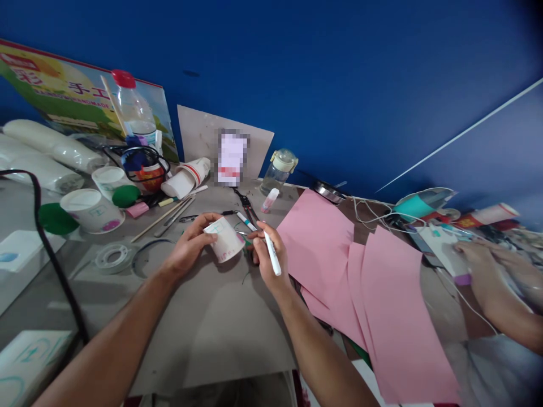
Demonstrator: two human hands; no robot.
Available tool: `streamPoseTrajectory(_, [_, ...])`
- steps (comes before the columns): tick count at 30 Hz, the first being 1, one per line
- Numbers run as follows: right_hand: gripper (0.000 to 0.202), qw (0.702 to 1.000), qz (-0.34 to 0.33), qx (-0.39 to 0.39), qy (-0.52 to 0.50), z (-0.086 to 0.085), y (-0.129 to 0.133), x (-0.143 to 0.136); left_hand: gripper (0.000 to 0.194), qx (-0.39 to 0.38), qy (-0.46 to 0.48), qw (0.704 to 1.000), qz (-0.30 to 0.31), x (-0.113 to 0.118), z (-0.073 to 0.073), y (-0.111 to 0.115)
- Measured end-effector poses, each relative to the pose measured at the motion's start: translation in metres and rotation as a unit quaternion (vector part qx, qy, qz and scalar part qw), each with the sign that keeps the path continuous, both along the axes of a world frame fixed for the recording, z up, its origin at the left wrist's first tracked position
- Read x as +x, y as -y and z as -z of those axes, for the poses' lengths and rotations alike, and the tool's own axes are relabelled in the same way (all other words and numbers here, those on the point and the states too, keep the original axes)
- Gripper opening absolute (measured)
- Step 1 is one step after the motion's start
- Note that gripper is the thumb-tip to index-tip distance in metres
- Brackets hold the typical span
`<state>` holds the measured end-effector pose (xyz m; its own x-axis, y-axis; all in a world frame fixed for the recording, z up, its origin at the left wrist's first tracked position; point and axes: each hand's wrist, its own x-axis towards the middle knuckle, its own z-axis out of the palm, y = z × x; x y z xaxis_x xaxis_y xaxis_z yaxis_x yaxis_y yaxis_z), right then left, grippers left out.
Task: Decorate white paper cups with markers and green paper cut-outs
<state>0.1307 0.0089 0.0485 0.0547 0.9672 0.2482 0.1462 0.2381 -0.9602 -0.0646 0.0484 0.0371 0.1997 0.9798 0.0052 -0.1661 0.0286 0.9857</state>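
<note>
My left hand [196,240] is closed around a white paper cup [224,244], tilted on its side above the grey table. Green lines and pink-purple marks are drawn on the cup's wall. In my right hand [268,254] is a white marker pen [272,251], its barrel resting between thumb and fingers close to the cup. Behind the hands lie another marker [246,221] and black-handled pliers [246,204]. A glue stick [270,200] with a pinkish base stands just beyond my right hand.
Pink paper sheets [394,305] cover the table on the right, and a co-worker's hands [483,260] are past them. Left are a tape roll [113,257], a decorated paper cup [93,212] and a black cable [55,243]. A lidded glass jar [279,170] stands by the blue wall.
</note>
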Motion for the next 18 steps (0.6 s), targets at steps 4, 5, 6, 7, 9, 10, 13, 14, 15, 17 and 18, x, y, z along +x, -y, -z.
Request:
streamPoseTrajectory(4, [0.036, 0.999, -0.016, -0.005, -0.03, 0.003, 0.0009, -0.0027, 0.042, 0.008, 0.002, 1.0, 0.015, 0.0003, -0.0014, 0.0002])
streamPoseTrajectory(5, [0.034, 0.999, -0.015, -0.004, -0.033, 0.0036, 0.0004, -0.0032, 0.042, 0.009, 0.001, 1.0, 0.02, 0.0004, -0.0021, 0.0002])
streamPoseTrajectory(6, [0.033, 0.999, -0.011, -0.002, -0.037, 0.0042, -0.0002, -0.0035, 0.041, 0.01, 0.0, 1.0, 0.022, 0.0007, -0.0028, 0.0003])
streamPoseTrajectory(7, [0.032, 0.999, -0.006, 0.0, -0.043, 0.0046, -0.0007, -0.0037, 0.04, 0.01, -0.004, 1.0, 0.021, 0.0011, -0.0036, 0.0004])
streamPoseTrajectory(9, [0.03, 0.999, 0.002, 0.005, -0.05, 0.0053, -0.0013, -0.0039, 0.037, 0.007, -0.027, 1.0, 0.006, 0.0023, -0.0051, 0.0006])
streamPoseTrajectory(10, [0.029, 0.999, 0.001, 0.009, -0.049, 0.0054, -0.0011, -0.004, 0.036, 0.006, -0.045, 0.999, -0.008, 0.0031, -0.0059, 0.0007])
streamPoseTrajectory(13, [0.029, 0.999, -0.011, 0.025, -0.028, 0.0054, 0.0012, -0.0043, 0.036, 0.01, -0.09, 0.995, -0.041, 0.0051, -0.0075, 0.0004])
streamPoseTrajectory(14, [0.03, 0.999, -0.018, 0.03, -0.016, 0.0051, 0.0021, -0.0043, 0.036, 0.011, -0.094, 0.995, -0.042, 0.0053, -0.0078, 0.0003])
streamPoseTrajectory(15, [0.03, 0.999, -0.023, 0.033, -0.006, 0.0047, 0.003, -0.0043, 0.036, 0.011, -0.095, 0.995, -0.04, 0.0052, -0.008, 0.0001])
streamPoseTrajectory(17, [0.029, 0.999, -0.018, 0.029, -0.004, 0.0028, 0.0039, -0.0042, 0.036, 0.003, -0.093, 0.995, -0.034, 0.0046, -0.0084, 0.0])
streamPoseTrajectory(18, [0.029, 1.0, -0.01, 0.022, -0.015, 0.0014, 0.004, -0.004, 0.035, -0.001, -0.092, 0.995, -0.034, 0.0042, -0.0086, 0.0002])
